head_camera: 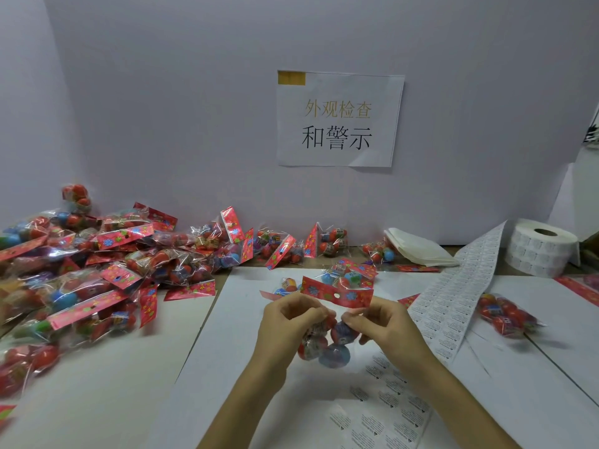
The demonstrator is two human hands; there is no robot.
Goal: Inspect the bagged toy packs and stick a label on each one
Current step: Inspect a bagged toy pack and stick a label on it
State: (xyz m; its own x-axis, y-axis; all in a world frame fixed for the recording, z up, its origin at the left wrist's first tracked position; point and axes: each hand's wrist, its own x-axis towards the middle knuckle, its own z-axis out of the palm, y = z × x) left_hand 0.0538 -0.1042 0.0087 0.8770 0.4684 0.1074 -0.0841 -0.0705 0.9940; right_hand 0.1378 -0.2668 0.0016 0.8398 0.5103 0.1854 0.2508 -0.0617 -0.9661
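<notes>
Left hand point(287, 320) & right hand point(387, 322) both pinch one toy pack point(335, 354) w/ curled fingers, beside label strip point(453, 286).

Both hands hold one bagged toy pack point(327, 340) above the white table point(113, 400). The left hand point(291, 319) and the right hand point(385, 322) pinch the clear bag just below its red header card point(337, 294). A pile of toy packs point(97, 270) covers the table's left side. A label strip point(453, 296) runs from the label roll point(541, 251) at far right toward the hands. One separate pack point(505, 315) lies right of the strip.
</notes>
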